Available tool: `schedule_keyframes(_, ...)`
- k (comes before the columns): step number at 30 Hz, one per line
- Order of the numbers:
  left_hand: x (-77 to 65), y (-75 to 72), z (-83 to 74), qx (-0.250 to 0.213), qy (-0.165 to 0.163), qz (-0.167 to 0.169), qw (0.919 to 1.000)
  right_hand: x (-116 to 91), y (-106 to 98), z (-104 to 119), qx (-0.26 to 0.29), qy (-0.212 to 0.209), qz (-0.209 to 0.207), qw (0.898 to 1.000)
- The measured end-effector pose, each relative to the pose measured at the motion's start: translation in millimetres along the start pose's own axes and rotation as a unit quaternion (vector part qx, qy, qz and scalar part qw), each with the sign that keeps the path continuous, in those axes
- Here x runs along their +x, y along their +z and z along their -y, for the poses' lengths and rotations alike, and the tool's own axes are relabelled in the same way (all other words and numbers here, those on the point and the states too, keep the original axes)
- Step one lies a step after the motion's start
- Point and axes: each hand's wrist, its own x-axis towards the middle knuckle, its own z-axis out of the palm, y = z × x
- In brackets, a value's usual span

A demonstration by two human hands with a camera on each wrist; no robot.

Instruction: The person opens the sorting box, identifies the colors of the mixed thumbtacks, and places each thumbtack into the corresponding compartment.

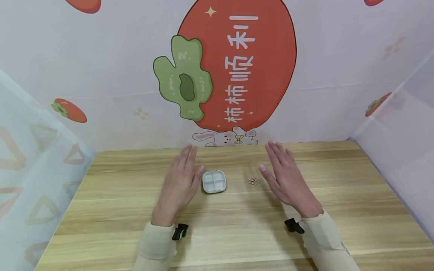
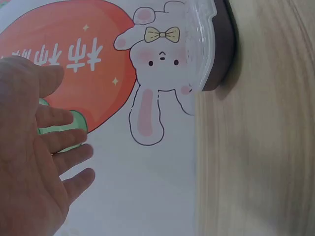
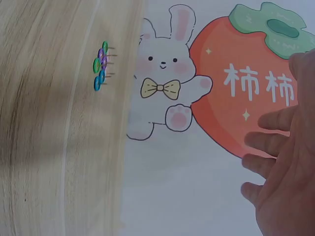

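Note:
A small pill-box-like case (image 1: 214,181) with rounded corners and four compartments lies on the table; in the left wrist view the case (image 2: 224,46) shows a clear upper part over a dark base. Just left of it my left hand (image 1: 179,182) is held with straight fingers, thumb tip close to its edge. Several colourful thumbtacks (image 1: 253,181) form a small cluster to the right of the case. In the right wrist view the thumbtacks (image 3: 101,66) have round heads down and thin pins up. My right hand (image 1: 286,180), fingers extended, is beside them, holding nothing.
The wooden table (image 1: 223,241) meets a white cloth backdrop (image 1: 115,124) along its back edge. On the backdrop are a big printed persimmon (image 1: 268,75) and a rabbit (image 1: 225,139). Cloth walls also flank the table left and right.

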Motion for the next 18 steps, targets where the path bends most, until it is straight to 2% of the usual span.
schedule_keyframes(4,-1.8,3.2,-3.0,-0.027,-0.011,0.03,0.9991,0,-1,2,0.036,0.001,0.006,0.999)
schedule_keyframes(8,-3.3,4.4,-6.2,-0.038,-0.031,0.062,0.9969,-1,-2,5,0.067,0.02,0.023,0.997)
schedule_keyframes(12,-3.6,6.5,-9.0,-0.049,-0.04,0.077,0.995,-1,-4,8,0.084,0.041,0.038,0.995)
schedule_keyframes(18,-3.7,10.6,-11.6,-0.057,-0.059,0.11,0.9905,-1,-6,12,0.093,0.05,0.046,0.993)
